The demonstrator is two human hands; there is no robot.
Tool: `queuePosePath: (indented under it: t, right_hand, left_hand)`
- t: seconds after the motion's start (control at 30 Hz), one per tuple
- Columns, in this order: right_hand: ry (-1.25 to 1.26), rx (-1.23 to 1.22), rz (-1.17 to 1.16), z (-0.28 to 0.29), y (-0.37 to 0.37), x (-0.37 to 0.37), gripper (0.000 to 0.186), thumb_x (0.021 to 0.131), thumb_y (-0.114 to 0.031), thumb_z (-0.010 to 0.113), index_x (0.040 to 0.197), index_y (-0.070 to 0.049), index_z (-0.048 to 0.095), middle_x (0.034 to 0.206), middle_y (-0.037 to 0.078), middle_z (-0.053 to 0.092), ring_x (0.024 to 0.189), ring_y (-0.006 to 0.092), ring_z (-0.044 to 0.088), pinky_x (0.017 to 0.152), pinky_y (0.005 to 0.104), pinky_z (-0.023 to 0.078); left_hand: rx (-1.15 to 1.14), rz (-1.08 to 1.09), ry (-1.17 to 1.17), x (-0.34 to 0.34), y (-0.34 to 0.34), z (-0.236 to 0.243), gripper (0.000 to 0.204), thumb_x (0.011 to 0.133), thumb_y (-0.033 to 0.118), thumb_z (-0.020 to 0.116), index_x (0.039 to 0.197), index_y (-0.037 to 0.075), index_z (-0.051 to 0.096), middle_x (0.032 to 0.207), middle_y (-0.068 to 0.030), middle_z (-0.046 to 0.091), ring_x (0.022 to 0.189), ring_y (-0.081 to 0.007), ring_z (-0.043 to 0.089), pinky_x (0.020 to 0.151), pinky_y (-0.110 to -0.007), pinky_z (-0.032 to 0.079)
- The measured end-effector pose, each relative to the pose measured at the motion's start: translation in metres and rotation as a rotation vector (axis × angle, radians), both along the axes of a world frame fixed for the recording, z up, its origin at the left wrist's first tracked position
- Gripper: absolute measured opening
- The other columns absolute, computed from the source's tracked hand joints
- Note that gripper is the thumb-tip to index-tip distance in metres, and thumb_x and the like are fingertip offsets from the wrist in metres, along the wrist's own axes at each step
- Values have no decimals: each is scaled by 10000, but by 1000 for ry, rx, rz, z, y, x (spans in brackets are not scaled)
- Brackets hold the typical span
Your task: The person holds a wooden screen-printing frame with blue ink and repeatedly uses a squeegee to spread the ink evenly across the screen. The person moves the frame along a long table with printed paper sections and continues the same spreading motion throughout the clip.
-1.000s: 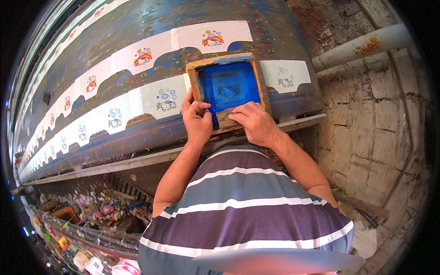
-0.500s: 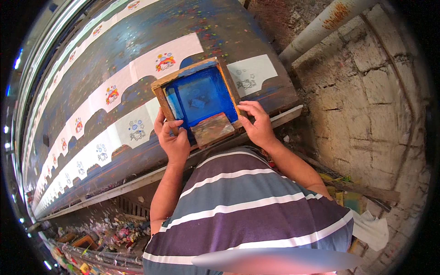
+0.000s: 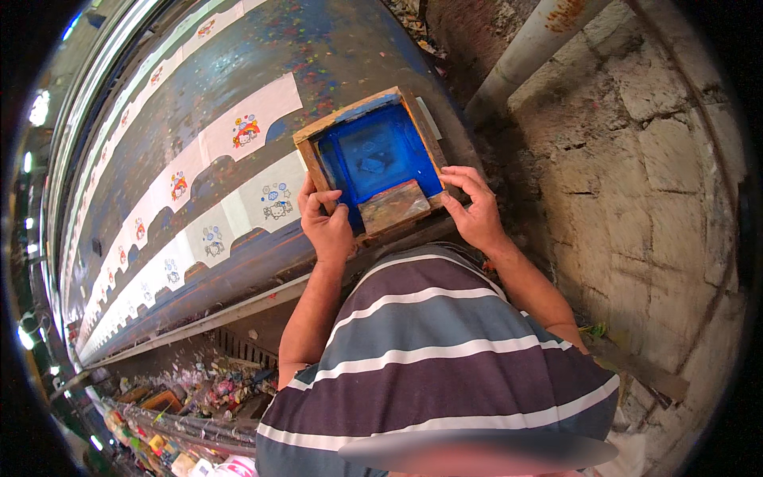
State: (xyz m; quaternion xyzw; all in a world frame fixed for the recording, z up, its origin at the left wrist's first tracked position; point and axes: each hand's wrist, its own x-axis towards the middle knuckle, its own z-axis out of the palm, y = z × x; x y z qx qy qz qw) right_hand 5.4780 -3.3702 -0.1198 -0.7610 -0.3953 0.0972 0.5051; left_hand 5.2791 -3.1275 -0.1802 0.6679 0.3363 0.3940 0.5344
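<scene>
A wooden screen-printing frame (image 3: pixel 350 115) with blue ink over its mesh (image 3: pixel 381 159) is between my two hands, above the table's near right end. My left hand (image 3: pixel 327 226) grips its left side, fingers bent around the wood. On the opposite side, my right hand (image 3: pixel 477 211) pinches the edge between thumb and fingers. A wooden squeegee (image 3: pixel 395 208) leans inside the frame at its near end. Under the frame lies a white cut-out piece (image 3: pixel 427 118), of which only a strip shows. Whether the frame touches it, I cannot tell.
Rows of white pieces (image 3: pixel 284 171) with printed cartoon figures run along the paint-spotted table (image 3: pixel 350 56). The nearer row has blue and black prints, the farther one more colours. A rusty pipe (image 3: pixel 517 63) and a block wall (image 3: pixel 636 183) stand right. Scraps (image 3: pixel 222 389) lie lower left.
Both hands have carried the screen-printing frame rightward along the table. It now covers most of the end white piece, which lay largely exposed before. The view has shifted too.
</scene>
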Motion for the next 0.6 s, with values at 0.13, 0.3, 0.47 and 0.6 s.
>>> queuePosePath:
  t: [0.13,0.3,0.47,0.6]
  right_hand:
    - [-207,43,101,7,-2,9,354,952,-73,877,1299,-58,805,1394,159,754,1345,397,713,1150,505,575]
    - [-358,64,370,14,11,4,391,885,-140,928,1255,-85,812,1372,118,751,1337,380,704,1142,527,576]
    - [-529,21,473,12,33,-2,329,940,-147,798,1265,-97,808,1307,94,746,1288,349,704,1106,504,570]
    - [-558,-13,500,17,46,-9,296,988,-187,709,1250,-86,803,1261,96,750,1214,323,712,1048,477,574]
  left_hand:
    - [-78,3,-10,-1,0,-5,280,841,-145,712,1022,57,780,1740,-235,550,1604,-343,574,1277,-425,458]
    - [-53,-3,8,-4,0,-3,285,849,-159,721,1031,52,782,1770,-222,516,1598,-320,584,1254,-411,483]
    - [-131,-5,-3,-4,-1,1,285,850,-164,726,1025,51,786,1791,-216,491,1603,-322,577,1265,-424,482]
    - [-61,-10,10,-4,0,-3,267,849,-149,735,1012,55,791,1789,-222,495,1611,-335,564,1284,-439,462]
